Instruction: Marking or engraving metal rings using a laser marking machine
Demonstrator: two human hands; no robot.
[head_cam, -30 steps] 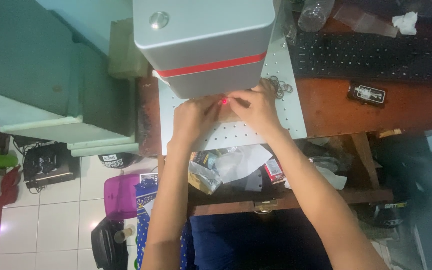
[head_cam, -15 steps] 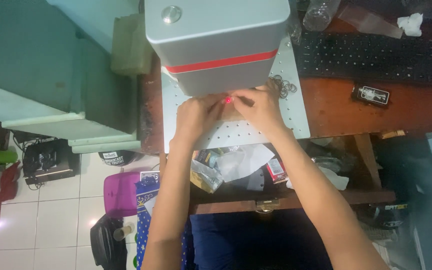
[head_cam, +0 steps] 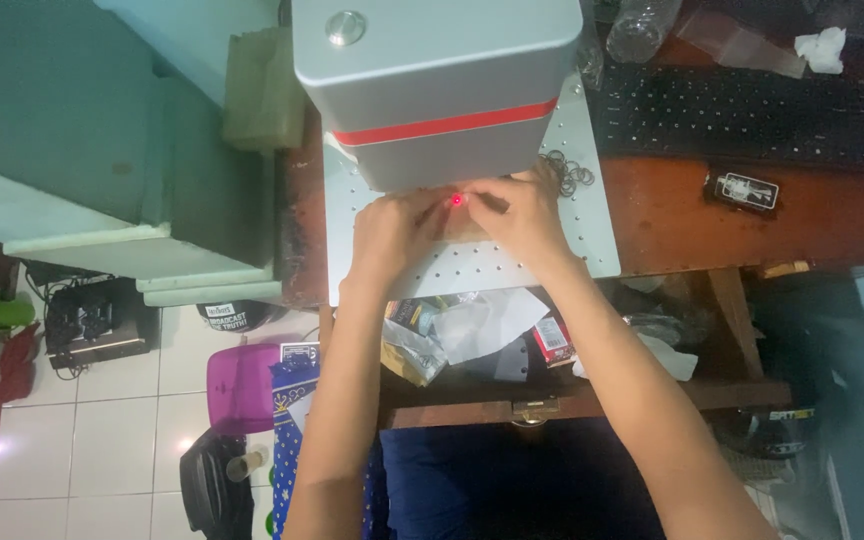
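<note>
My left hand (head_cam: 392,232) and my right hand (head_cam: 517,215) meet under a grey box-shaped machine head (head_cam: 432,80) with a red stripe. Both rest on a white perforated plate (head_cam: 592,230). A red light dot (head_cam: 458,201) glows between my fingertips. The fingers pinch a small thing there, mostly hidden by the hands, so I cannot tell what it is. Several thin metal rings (head_cam: 567,172) lie on the plate just right of my right hand.
A black keyboard (head_cam: 752,115) lies on the brown wooden desk (head_cam: 692,215) to the right, with a small black device (head_cam: 742,190) near it. Papers and packets (head_cam: 472,330) fill a shelf below. A purple bin (head_cam: 242,385) stands on the tiled floor.
My hands stay together under the machine head. The view has shifted slightly, and the red dot now shows clearly between the fingertips.
</note>
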